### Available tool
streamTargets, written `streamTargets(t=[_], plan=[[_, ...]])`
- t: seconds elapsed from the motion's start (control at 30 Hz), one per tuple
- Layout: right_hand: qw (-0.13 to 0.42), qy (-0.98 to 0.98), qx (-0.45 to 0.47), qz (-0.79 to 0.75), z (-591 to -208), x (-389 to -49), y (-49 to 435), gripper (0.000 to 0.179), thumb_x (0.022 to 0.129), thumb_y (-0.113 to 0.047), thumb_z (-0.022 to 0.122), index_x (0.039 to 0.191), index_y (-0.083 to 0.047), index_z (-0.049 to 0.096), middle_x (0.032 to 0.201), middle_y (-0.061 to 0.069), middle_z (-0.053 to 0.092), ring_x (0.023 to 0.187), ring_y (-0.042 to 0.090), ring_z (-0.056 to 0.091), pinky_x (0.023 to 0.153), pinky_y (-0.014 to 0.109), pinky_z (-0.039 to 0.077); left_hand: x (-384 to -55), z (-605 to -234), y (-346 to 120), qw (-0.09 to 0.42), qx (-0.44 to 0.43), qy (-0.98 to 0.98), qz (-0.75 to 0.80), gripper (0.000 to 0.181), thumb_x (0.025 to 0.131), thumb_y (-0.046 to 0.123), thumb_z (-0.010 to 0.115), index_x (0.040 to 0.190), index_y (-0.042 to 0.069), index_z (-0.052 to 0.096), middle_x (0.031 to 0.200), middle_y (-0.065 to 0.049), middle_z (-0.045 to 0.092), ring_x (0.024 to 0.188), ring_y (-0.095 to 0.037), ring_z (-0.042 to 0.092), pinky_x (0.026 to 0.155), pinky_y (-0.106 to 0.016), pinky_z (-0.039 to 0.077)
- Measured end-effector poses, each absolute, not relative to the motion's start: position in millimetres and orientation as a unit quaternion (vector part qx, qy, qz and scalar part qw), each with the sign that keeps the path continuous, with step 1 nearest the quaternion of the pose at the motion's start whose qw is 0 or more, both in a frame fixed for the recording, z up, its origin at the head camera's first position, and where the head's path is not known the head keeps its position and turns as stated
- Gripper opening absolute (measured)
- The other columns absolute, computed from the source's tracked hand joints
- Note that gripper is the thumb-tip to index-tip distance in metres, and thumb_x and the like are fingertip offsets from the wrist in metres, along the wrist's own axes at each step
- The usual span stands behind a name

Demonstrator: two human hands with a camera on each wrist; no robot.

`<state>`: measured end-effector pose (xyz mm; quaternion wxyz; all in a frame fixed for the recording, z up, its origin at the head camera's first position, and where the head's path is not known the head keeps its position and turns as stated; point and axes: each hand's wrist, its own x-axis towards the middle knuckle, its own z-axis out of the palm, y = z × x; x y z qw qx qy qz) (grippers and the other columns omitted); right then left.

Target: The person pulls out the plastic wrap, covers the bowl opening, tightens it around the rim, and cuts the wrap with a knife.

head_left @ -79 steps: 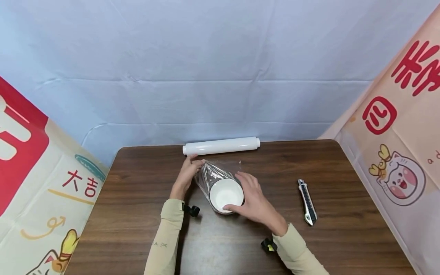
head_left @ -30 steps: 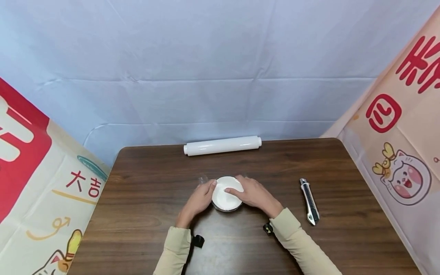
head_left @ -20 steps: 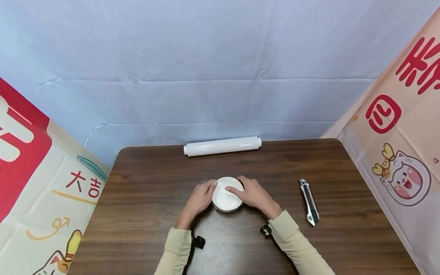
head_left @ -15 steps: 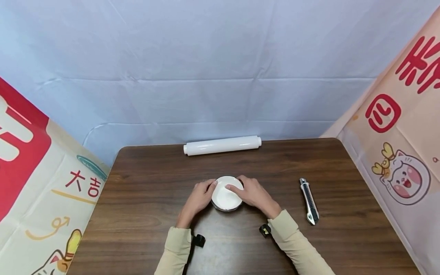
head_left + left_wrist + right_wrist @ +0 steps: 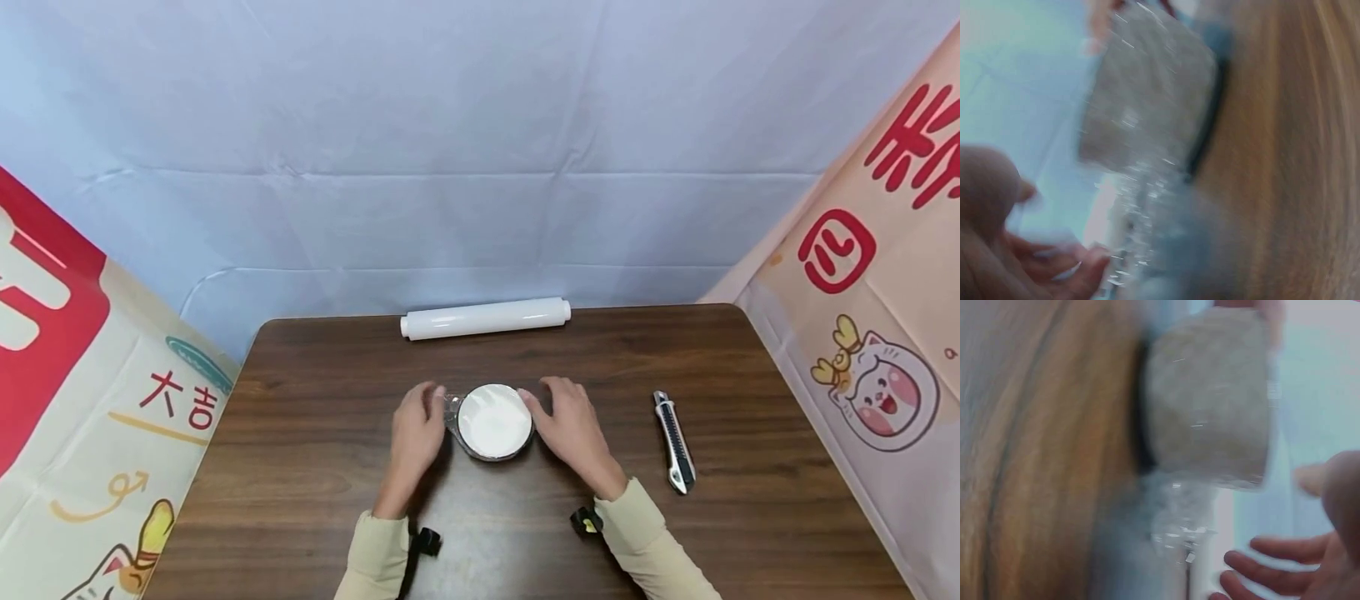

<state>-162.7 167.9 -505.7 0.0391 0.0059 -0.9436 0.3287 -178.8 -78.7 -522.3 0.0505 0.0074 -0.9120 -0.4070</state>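
Note:
A white bowl (image 5: 495,421) covered with clear film stands on the brown table (image 5: 315,467). My left hand (image 5: 420,414) is just left of it, fingers relaxed, close to a crinkle of film at the bowl's side. My right hand (image 5: 561,406) lies just right of the bowl with fingers loosely spread, holding nothing. Neither hand grips the bowl. Both wrist views are blurred: the left wrist view shows the wrapped bowl (image 5: 1147,94) beyond my fingers (image 5: 1079,269), and the right wrist view shows the bowl (image 5: 1210,400) with spread fingers (image 5: 1272,575) beside it.
A white roll of film (image 5: 485,317) lies along the table's far edge. A utility knife (image 5: 675,440) lies to the right of my right hand. Printed banners stand at both sides, and a pale blue cloth hangs behind.
Both hands pressed the film around the bowl's rim, then came off it and moved outward to either side. The bowl has stayed in place.

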Motion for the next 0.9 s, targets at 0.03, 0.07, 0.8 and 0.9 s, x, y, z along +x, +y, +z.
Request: streamTargets(t=[0.03, 0.07, 0.8, 0.9], plan=[[0.026, -0.94, -0.015, 0.341, -503, -159, 171, 0.052, 0.104, -0.047, 0.062, 0.125, 0.001, 0.069, 0.111, 0.016, 0.074, 0.103, 0.031, 0.067, 0.091, 0.049, 0.056, -174, -519, -81, 0.035, 0.04, -0.907, -0.417, 0.039, 0.108, 0.034, 0.054, 0.114, 0.002, 0.076, 0.107, -0.015, 0.078, 0.106, -0.033, 0.073, 0.092, -0.049, 0.058], [0.01, -0.936, -0.033, 0.351, -499, -155, 174, 0.05, 0.104, -0.047, 0.063, 0.122, 0.0, 0.07, 0.103, 0.013, 0.073, 0.094, 0.027, 0.067, 0.084, 0.044, 0.057, -169, -516, -83, 0.013, 0.064, -0.901, -0.428, 0.04, 0.108, 0.035, 0.054, 0.109, 0.002, 0.077, 0.099, -0.013, 0.079, 0.097, -0.03, 0.075, 0.087, -0.046, 0.059], [-0.068, -0.894, -0.079, 0.435, -515, -161, 159, 0.045, 0.108, -0.042, 0.056, 0.117, -0.003, 0.078, 0.103, 0.012, 0.077, 0.094, 0.024, 0.066, 0.085, 0.04, 0.053, -177, -531, -57, -0.004, 0.003, -0.89, -0.455, 0.057, 0.109, 0.043, 0.049, 0.137, -0.005, 0.062, 0.126, -0.025, 0.073, 0.127, -0.044, 0.061, 0.107, -0.059, 0.049], [-0.054, -0.896, -0.075, 0.435, -518, -160, 155, 0.044, 0.108, -0.039, 0.057, 0.116, -0.002, 0.078, 0.103, 0.013, 0.076, 0.098, 0.026, 0.064, 0.089, 0.042, 0.052, -179, -534, -55, -0.02, -0.008, -0.892, -0.452, 0.06, 0.11, 0.045, 0.046, 0.142, -0.005, 0.06, 0.137, -0.026, 0.068, 0.137, -0.045, 0.049, 0.115, -0.059, 0.041]])
